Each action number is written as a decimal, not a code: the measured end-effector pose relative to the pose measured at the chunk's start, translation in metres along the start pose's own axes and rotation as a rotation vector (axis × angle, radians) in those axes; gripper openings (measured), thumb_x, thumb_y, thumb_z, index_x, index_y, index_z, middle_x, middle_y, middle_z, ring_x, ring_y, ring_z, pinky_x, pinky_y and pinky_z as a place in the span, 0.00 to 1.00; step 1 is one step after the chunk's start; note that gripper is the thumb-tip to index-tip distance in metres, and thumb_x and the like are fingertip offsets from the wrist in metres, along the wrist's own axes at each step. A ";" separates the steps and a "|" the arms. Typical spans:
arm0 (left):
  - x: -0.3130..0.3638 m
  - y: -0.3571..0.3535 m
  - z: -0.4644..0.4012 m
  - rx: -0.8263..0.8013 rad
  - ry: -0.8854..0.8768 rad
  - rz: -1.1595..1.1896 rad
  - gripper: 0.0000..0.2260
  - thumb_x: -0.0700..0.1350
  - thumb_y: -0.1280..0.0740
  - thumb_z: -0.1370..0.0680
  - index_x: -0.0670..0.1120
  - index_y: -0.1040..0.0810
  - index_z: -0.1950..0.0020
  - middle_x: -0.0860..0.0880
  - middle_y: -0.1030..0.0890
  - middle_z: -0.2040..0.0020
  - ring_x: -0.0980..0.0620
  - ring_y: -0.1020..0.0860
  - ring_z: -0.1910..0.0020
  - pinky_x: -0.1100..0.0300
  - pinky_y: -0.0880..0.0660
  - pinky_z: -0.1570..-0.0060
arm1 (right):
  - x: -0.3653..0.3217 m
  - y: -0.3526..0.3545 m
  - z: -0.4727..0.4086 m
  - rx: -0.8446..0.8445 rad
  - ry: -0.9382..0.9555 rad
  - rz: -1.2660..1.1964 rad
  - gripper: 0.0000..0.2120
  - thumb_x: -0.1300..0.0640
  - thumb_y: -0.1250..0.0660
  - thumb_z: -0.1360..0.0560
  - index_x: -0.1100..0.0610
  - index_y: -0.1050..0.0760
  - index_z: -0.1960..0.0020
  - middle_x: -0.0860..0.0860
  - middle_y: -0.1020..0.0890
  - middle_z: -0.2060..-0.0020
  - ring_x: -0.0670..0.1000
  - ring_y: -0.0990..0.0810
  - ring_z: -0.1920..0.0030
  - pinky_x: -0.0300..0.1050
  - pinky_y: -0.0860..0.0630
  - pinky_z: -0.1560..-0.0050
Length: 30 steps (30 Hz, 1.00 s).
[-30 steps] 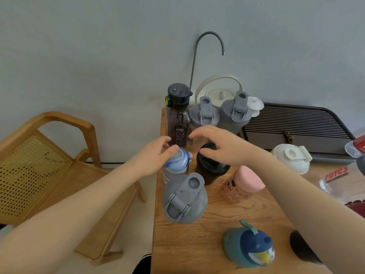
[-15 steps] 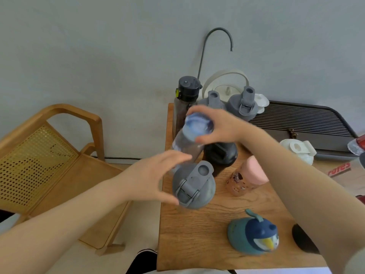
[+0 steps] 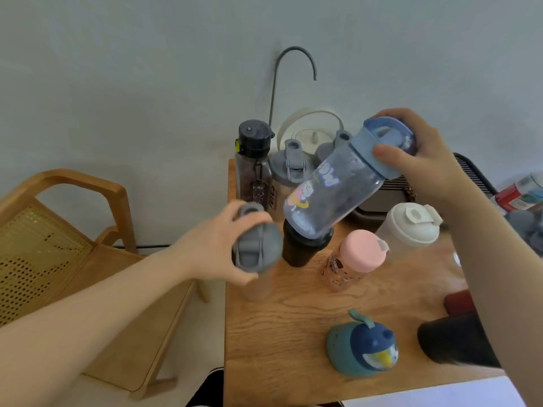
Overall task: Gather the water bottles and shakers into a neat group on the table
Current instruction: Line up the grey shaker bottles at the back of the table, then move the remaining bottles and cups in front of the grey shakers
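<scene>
My right hand [image 3: 423, 160] grips the blue lid of a clear blue-lidded bottle [image 3: 332, 189], which hangs tilted in the air above the black shaker [image 3: 302, 248]. At the table's left edge my left hand [image 3: 217, 248] is closed around the grey flip lid of a clear shaker [image 3: 255, 245]. A dark-capped bottle [image 3: 253, 160] and two grey-lidded shakers [image 3: 289, 168] stand at the back by the wall. A pink-lidded bottle [image 3: 358, 257], a white-lidded shaker [image 3: 411, 227], a penguin bottle [image 3: 364, 348] and a black cup [image 3: 452, 342] stand spread over the wooden table [image 3: 279, 333].
A wooden chair [image 3: 67, 230] stands left of the table. Behind the bottles are a white kettle [image 3: 311, 127] under a curved spout [image 3: 293, 66], and a dark slatted tray [image 3: 470, 177]. A red-labelled container [image 3: 523, 192] lies at the far right.
My right hand lifted the blue-lidded bottle off the table and swung it up to the right, tilting it. My left hand moved onto the grey-lidded shaker and closed on its lid.
</scene>
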<state>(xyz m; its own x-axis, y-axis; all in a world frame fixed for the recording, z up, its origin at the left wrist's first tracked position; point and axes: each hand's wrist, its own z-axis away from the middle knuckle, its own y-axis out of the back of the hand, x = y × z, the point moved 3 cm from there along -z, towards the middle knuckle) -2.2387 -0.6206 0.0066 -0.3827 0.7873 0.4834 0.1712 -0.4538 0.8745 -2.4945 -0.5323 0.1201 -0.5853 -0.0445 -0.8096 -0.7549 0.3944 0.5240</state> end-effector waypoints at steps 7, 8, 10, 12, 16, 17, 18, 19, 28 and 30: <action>-0.018 0.000 -0.045 0.164 0.169 0.051 0.37 0.52 0.26 0.36 0.55 0.41 0.31 0.45 0.42 0.32 0.44 0.29 0.41 0.55 0.26 0.49 | 0.016 -0.036 0.018 -0.333 -0.027 0.422 0.29 0.37 0.37 0.41 0.46 0.29 0.42 0.49 0.20 0.52 0.52 0.21 0.52 0.49 0.24 0.53; -0.017 -0.004 -0.050 0.155 0.155 0.053 0.37 0.52 0.26 0.35 0.55 0.41 0.31 0.45 0.42 0.32 0.43 0.30 0.40 0.53 0.25 0.47 | 0.019 -0.041 0.023 -0.363 -0.011 0.441 0.29 0.37 0.37 0.40 0.47 0.29 0.42 0.50 0.20 0.51 0.53 0.21 0.52 0.52 0.23 0.52; -0.014 -0.008 -0.056 0.123 0.128 0.051 0.38 0.52 0.27 0.34 0.57 0.43 0.29 0.45 0.43 0.31 0.43 0.32 0.37 0.49 0.26 0.44 | 0.020 -0.039 0.030 -0.319 0.002 0.413 0.28 0.38 0.37 0.40 0.47 0.29 0.43 0.49 0.19 0.51 0.52 0.20 0.52 0.50 0.24 0.52; -0.011 -0.007 -0.056 0.089 0.135 -0.006 0.40 0.54 0.28 0.33 0.59 0.48 0.28 0.45 0.45 0.28 0.42 0.37 0.33 0.47 0.30 0.38 | 0.017 -0.022 0.034 -0.181 -0.011 0.343 0.24 0.39 0.36 0.40 0.45 0.30 0.45 0.44 0.20 0.54 0.48 0.21 0.55 0.40 0.26 0.55; 0.002 0.001 -0.051 0.144 0.156 -0.247 0.43 0.61 0.29 0.34 0.57 0.50 0.26 0.43 0.55 0.25 0.39 0.53 0.28 0.42 0.44 0.31 | 0.009 0.030 0.037 0.133 -0.015 0.106 0.16 0.45 0.36 0.38 0.43 0.28 0.50 0.38 0.21 0.59 0.39 0.24 0.59 0.33 0.29 0.57; 0.008 0.001 -0.050 0.171 0.142 -0.257 0.43 0.61 0.29 0.34 0.55 0.48 0.26 0.42 0.55 0.25 0.39 0.54 0.28 0.42 0.46 0.30 | 0.007 0.043 0.038 0.181 -0.007 0.061 0.15 0.46 0.36 0.37 0.42 0.28 0.50 0.36 0.20 0.61 0.36 0.25 0.59 0.31 0.29 0.58; 0.015 0.000 -0.051 0.201 0.107 -0.246 0.41 0.61 0.29 0.34 0.54 0.45 0.27 0.42 0.53 0.25 0.40 0.54 0.28 0.41 0.47 0.30 | 0.005 0.056 0.038 0.213 -0.003 0.031 0.15 0.47 0.36 0.37 0.42 0.28 0.51 0.34 0.20 0.62 0.35 0.25 0.60 0.29 0.29 0.59; 0.024 -0.001 -0.052 0.239 0.047 -0.234 0.39 0.61 0.30 0.34 0.52 0.41 0.28 0.41 0.50 0.25 0.42 0.53 0.28 0.40 0.47 0.31 | 0.003 0.068 0.039 0.232 -0.006 0.019 0.14 0.47 0.36 0.37 0.42 0.28 0.52 0.33 0.20 0.64 0.35 0.25 0.61 0.28 0.29 0.60; 0.116 -0.049 -0.102 0.206 -0.254 -0.223 0.32 0.61 0.37 0.32 0.48 0.36 0.32 0.44 0.31 0.31 0.46 0.38 0.32 0.45 0.34 0.34 | 0.033 0.122 0.078 -0.097 -0.190 0.529 0.25 0.41 0.35 0.41 0.48 0.28 0.46 0.49 0.20 0.54 0.49 0.22 0.54 0.40 0.26 0.53; 0.129 -0.067 -0.112 0.070 -0.150 -0.275 0.36 0.61 0.34 0.30 0.47 0.41 0.28 0.45 0.36 0.28 0.45 0.40 0.30 0.48 0.37 0.32 | 0.063 0.105 0.090 -0.283 -0.273 0.725 0.26 0.41 0.33 0.38 0.48 0.32 0.43 0.50 0.20 0.53 0.53 0.21 0.54 0.49 0.24 0.53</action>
<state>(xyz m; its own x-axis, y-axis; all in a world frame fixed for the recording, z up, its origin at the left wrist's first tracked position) -2.4016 -0.5351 0.0062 -0.2864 0.9314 0.2245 0.1437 -0.1899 0.9712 -2.5846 -0.4113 0.1001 -0.8909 0.3712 -0.2616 -0.2849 -0.0083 0.9585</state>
